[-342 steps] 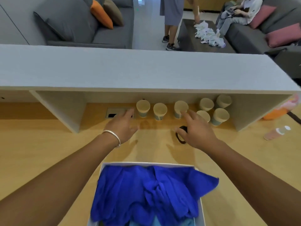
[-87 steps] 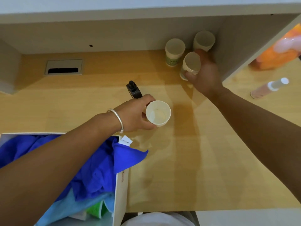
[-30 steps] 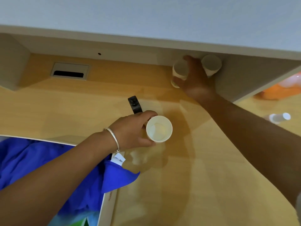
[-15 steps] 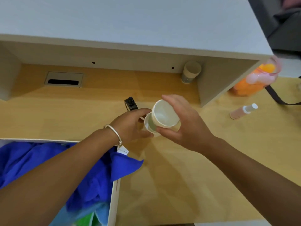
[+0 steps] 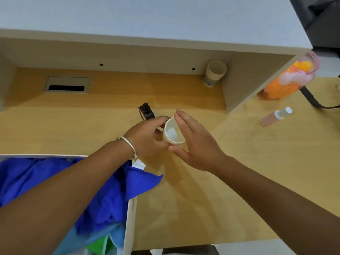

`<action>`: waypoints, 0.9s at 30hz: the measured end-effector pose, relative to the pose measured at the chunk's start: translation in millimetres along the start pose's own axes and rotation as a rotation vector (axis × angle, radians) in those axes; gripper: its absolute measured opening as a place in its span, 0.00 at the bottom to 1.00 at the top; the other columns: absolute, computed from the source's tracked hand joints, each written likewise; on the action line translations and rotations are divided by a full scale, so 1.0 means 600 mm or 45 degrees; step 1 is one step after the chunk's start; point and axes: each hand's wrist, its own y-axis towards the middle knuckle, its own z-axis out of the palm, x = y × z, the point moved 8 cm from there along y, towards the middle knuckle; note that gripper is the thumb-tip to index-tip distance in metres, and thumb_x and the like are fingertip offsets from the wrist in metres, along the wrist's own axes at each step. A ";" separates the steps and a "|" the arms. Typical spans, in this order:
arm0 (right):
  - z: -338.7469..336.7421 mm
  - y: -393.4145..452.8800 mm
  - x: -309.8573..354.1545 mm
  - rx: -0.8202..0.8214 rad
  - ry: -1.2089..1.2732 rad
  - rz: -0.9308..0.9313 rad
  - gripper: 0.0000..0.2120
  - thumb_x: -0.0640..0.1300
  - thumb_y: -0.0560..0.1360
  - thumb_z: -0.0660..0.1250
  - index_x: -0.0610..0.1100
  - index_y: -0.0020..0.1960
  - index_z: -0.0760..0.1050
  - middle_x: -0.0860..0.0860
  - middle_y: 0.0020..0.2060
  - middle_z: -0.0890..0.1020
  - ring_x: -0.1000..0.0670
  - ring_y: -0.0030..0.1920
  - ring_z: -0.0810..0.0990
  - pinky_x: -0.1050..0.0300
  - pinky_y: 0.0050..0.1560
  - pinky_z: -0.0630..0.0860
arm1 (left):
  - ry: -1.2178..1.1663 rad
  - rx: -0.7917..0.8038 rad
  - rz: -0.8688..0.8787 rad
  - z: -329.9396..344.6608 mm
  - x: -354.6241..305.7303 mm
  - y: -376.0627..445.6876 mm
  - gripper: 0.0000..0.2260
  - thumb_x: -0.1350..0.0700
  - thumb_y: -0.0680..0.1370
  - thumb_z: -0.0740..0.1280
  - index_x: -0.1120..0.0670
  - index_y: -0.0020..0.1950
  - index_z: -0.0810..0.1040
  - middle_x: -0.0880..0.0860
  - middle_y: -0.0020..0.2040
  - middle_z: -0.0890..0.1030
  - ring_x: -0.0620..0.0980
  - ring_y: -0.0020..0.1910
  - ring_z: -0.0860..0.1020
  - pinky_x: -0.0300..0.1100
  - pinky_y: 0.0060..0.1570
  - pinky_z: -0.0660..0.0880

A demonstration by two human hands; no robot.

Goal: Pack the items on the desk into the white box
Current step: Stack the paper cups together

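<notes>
Plainly, we find almost no readable writing here: the lone paper cup [image 5: 214, 73] standing under the shelf [image 5: 147, 24] has a greenish printed band near its base, too small for us to read, and faint marks run along the white box [image 5: 131, 214] wall, also illegible. A small white tag [image 5: 138, 164] on the blue cloth [image 5: 103, 190] shows no text we can make out.

We see the left hand [image 5: 145, 137], a silver bangle [image 5: 128, 146] on its wrist, with fingers curled around the stack of paper cups [image 5: 173, 132], gripping it from the left side above the surface [image 5: 239, 172]. The right hand [image 5: 196, 142] is spread, fingers straight and together, its thumb touching the stack's near rim and its fingers lying along the far right side. The stack is tilted so its white interior faces us.

The white box sits at the lower left, near the cups but apart from them, with blue cloth spilling over its right wall. A black clip-like object [image 5: 146, 112] lies just behind the left hand. To the right, well apart, lie a pink spray bottle [image 5: 275, 116] and an orange-and-pink bag [image 5: 288, 78].
</notes>
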 end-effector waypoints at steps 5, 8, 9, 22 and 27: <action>-0.014 0.015 -0.058 -0.116 0.396 0.204 0.37 0.63 0.76 0.60 0.46 0.77 0.55 0.49 0.76 0.60 0.56 0.76 0.54 0.61 0.71 0.56 | 0.030 -0.016 -0.016 -0.001 0.006 0.004 0.28 0.46 0.66 0.76 0.39 0.64 0.71 0.37 0.56 0.78 0.38 0.54 0.78 0.37 0.45 0.76; -0.037 0.053 -0.153 -0.322 0.387 0.489 0.31 0.56 0.78 0.62 0.41 0.75 0.61 0.43 0.72 0.67 0.47 0.71 0.65 0.52 0.69 0.64 | 0.064 -0.018 -0.041 -0.001 0.013 0.006 0.29 0.47 0.66 0.77 0.37 0.64 0.70 0.34 0.56 0.77 0.31 0.53 0.75 0.30 0.45 0.72; -0.044 0.071 -0.188 -0.358 0.329 0.586 0.30 0.54 0.78 0.63 0.40 0.74 0.61 0.42 0.70 0.68 0.45 0.69 0.67 0.54 0.68 0.64 | 0.068 -0.015 -0.052 0.000 0.016 0.006 0.30 0.47 0.66 0.77 0.37 0.64 0.69 0.33 0.56 0.76 0.29 0.53 0.74 0.29 0.45 0.71; -0.067 0.222 -0.404 -0.700 0.367 0.926 0.30 0.49 0.71 0.70 0.44 0.70 0.66 0.49 0.64 0.73 0.51 0.63 0.72 0.58 0.62 0.68 | 0.210 -0.009 -0.137 0.002 0.041 0.006 0.32 0.45 0.66 0.77 0.36 0.67 0.67 0.32 0.56 0.75 0.31 0.53 0.74 0.35 0.50 0.75; -0.076 0.197 -0.373 -0.704 0.503 0.910 0.35 0.49 0.69 0.74 0.47 0.71 0.63 0.50 0.66 0.72 0.51 0.65 0.71 0.63 0.58 0.66 | 0.220 -0.026 -0.141 0.001 0.047 0.008 0.30 0.46 0.67 0.76 0.38 0.66 0.69 0.37 0.57 0.78 0.37 0.53 0.77 0.40 0.51 0.77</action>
